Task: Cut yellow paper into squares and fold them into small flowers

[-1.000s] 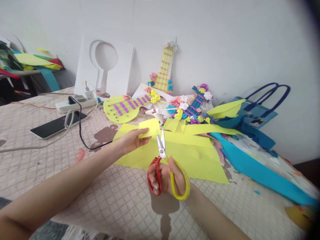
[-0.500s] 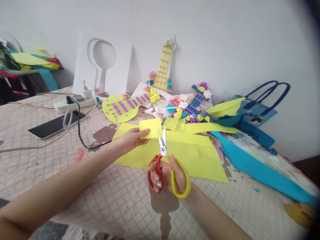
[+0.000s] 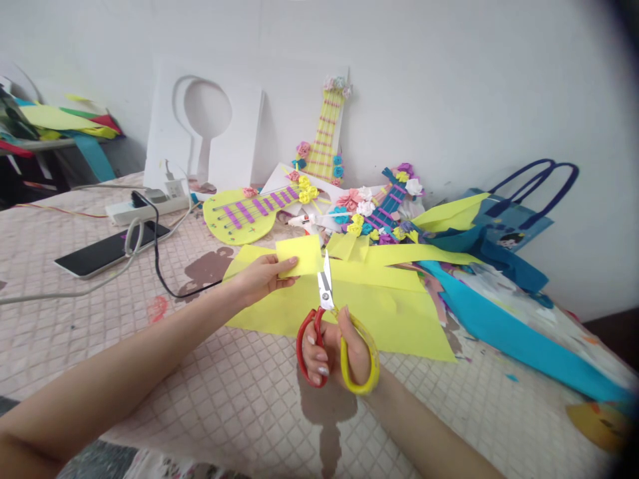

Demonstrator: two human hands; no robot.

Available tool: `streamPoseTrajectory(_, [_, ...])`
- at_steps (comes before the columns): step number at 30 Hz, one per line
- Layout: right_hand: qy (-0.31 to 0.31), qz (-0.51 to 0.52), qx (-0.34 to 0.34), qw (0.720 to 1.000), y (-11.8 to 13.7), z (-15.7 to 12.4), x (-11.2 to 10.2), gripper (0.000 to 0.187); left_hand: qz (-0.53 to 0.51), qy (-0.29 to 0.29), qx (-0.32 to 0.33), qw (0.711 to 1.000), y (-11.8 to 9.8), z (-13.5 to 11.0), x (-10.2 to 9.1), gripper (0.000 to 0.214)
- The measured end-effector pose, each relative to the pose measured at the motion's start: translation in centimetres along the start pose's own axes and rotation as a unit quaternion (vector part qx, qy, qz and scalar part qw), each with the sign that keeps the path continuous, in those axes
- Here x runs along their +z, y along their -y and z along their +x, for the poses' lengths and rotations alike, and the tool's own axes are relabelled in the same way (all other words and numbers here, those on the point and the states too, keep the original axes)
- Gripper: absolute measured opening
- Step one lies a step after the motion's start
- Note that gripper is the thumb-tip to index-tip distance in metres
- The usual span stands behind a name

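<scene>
Between the thumb and fingers of my left hand [image 3: 267,276] is a small yellow paper square [image 3: 302,255], held up above the table. My right hand [image 3: 339,349] grips scissors [image 3: 325,296] with one red and one yellow handle loop. Their blades point upward, slightly parted, right by the square's right edge; I cannot tell whether they touch it. A large yellow paper sheet [image 3: 349,319] lies flat beneath both hands. Just behind the square and scissors rest cut yellow pieces [image 3: 349,246] and a long yellow strip [image 3: 424,255].
Decorated paper guitars [image 3: 242,216] and a glue gun [image 3: 304,219] lie toward the wall. To the left are a phone [image 3: 112,249], a power strip [image 3: 150,206] and cables. Blue paper [image 3: 499,332] and a handled bag [image 3: 514,226] occupy the right side.
The yellow square has shifted very slightly left, widening its gap to the blade tips. The scissor blades have closed a little. Both hands keep their hold.
</scene>
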State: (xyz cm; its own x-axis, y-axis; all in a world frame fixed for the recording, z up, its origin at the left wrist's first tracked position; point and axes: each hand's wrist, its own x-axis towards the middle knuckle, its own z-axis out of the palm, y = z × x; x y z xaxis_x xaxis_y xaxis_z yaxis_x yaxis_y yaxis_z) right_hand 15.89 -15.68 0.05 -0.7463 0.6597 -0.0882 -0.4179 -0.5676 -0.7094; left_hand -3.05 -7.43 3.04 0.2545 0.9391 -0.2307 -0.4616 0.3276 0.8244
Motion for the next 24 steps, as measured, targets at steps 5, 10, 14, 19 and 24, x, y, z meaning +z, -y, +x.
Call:
streamPoseTrajectory(5, [-0.002,-0.005,-0.002,1.000,-0.16,0.06,-0.33,0.061,-0.001,-0.006,-0.001,1.000,-0.13,-0.05,0.16,0.005])
streamPoseTrajectory(10, [-0.017,-0.024,0.001,1.000,-0.28,0.23,-0.63,0.060,-0.002,-0.005,0.001,1.000,-0.28,-0.01,0.03,0.004])
streamPoseTrajectory(14, [-0.062,-0.041,-0.002,0.997,-0.62,0.31,-0.96,0.061,-0.001,-0.007,0.001,1.000,-0.30,0.19,-0.16,0.007])
streamPoseTrajectory(19, [-0.090,-0.052,-0.006,0.995,-0.70,0.23,-0.75,0.064,0.010,-0.003,-0.016,1.000,-0.15,0.30,-0.16,0.006])
streamPoseTrajectory(24, [-0.078,-0.056,-0.004,0.995,-0.37,0.20,-0.39,0.067,0.035,0.028,-0.024,0.999,0.47,0.32,-0.34,0.009])
